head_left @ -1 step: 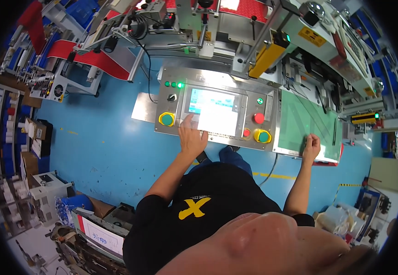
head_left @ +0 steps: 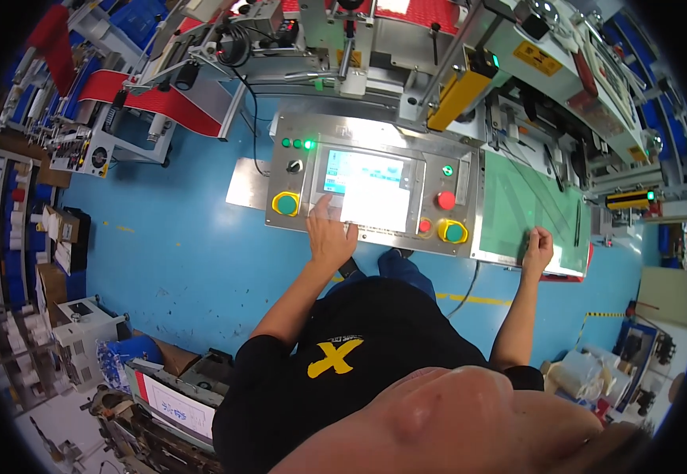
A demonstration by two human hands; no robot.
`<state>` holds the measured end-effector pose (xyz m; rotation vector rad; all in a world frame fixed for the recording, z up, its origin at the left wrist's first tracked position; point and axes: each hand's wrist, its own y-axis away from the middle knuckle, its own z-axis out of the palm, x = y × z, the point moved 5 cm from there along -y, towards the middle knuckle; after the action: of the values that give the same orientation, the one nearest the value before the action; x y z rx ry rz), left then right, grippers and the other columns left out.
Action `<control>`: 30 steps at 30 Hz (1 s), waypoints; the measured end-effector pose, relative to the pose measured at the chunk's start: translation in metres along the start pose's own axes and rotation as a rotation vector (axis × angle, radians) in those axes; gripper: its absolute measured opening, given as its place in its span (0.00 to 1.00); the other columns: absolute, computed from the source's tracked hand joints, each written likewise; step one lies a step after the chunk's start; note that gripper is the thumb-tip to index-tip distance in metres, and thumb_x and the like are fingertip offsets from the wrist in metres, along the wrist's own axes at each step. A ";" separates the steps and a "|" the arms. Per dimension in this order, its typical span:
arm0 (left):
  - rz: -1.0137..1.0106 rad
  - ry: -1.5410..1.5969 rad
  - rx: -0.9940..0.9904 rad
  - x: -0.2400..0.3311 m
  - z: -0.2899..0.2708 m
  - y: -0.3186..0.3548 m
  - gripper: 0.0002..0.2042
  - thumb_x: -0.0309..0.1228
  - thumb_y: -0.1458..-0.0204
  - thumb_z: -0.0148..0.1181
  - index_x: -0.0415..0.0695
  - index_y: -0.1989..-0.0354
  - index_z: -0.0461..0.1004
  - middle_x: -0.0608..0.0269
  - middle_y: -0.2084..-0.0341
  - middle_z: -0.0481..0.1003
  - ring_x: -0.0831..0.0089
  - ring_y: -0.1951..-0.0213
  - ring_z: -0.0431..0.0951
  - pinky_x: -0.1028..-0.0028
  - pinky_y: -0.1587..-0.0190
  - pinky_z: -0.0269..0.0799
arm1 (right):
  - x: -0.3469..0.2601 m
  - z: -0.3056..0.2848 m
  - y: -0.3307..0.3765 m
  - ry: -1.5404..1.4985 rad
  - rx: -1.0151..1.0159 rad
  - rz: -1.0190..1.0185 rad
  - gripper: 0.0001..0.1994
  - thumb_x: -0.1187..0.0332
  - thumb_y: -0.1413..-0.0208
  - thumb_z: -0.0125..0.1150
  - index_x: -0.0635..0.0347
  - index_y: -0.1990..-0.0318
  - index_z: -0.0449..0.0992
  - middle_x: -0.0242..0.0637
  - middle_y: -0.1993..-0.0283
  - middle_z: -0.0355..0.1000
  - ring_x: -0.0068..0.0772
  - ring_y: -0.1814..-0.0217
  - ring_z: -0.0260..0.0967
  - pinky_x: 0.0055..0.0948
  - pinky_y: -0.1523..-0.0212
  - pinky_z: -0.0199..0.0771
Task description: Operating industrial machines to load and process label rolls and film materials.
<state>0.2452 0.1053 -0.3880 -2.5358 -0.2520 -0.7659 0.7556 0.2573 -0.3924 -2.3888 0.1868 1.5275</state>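
My left hand (head_left: 332, 238) rests on the near edge of a metal control panel (head_left: 296, 126), with its fingers stretched toward the lower left corner of the lit touchscreen (head_left: 363, 167). Whether a fingertip touches the screen is hard to see. A green button with a yellow collar (head_left: 286, 204) lies just left of this hand. On the near edge of the green mat (head_left: 509, 201), right of the panel, my right hand (head_left: 538, 248) sits with its fingers curled together; anything inside them is hidden.
Red buttons (head_left: 446, 200) and another green button in yellow (head_left: 452, 231) stand right of the screen. Machinery with a yellow sensor bar (head_left: 460, 95) rises behind the panel. A dark thin tool (head_left: 578, 223) lies on the mat. A black cable (head_left: 258, 126) hangs at the left.
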 end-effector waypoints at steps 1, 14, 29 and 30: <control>-0.010 0.002 -0.001 -0.001 0.001 0.000 0.12 0.32 0.56 0.66 0.43 0.69 0.69 0.40 0.44 0.62 0.46 0.49 0.65 0.53 0.47 0.58 | 0.002 -0.002 0.000 0.003 0.017 -0.025 0.07 0.69 0.40 0.60 0.63 0.59 0.75 0.27 0.68 0.70 0.17 0.68 0.63 0.18 0.65 0.64; 0.061 -0.024 -0.062 0.012 0.010 -0.008 0.13 0.31 0.58 0.65 0.39 0.65 0.71 0.37 0.45 0.63 0.42 0.48 0.65 0.50 0.45 0.58 | -0.005 -0.002 0.002 -0.045 0.034 0.034 0.06 0.70 0.39 0.60 0.62 0.58 0.75 0.28 0.67 0.73 0.15 0.68 0.65 0.15 0.65 0.65; 0.011 -0.086 -0.067 0.012 0.005 -0.020 0.12 0.31 0.54 0.67 0.43 0.70 0.68 0.37 0.43 0.61 0.46 0.47 0.64 0.52 0.44 0.57 | -0.012 0.000 0.006 -0.072 0.066 0.004 0.07 0.70 0.39 0.60 0.62 0.57 0.76 0.29 0.67 0.73 0.15 0.68 0.64 0.16 0.65 0.65; 0.005 -0.058 -0.065 0.011 0.005 -0.022 0.11 0.31 0.54 0.67 0.42 0.70 0.68 0.37 0.43 0.61 0.45 0.47 0.64 0.52 0.44 0.56 | -0.012 -0.001 0.006 -0.058 0.065 0.001 0.07 0.70 0.39 0.60 0.62 0.57 0.76 0.29 0.67 0.73 0.15 0.68 0.64 0.16 0.65 0.65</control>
<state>0.2503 0.1273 -0.3772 -2.6212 -0.2443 -0.7103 0.7494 0.2508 -0.3823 -2.2915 0.2214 1.5652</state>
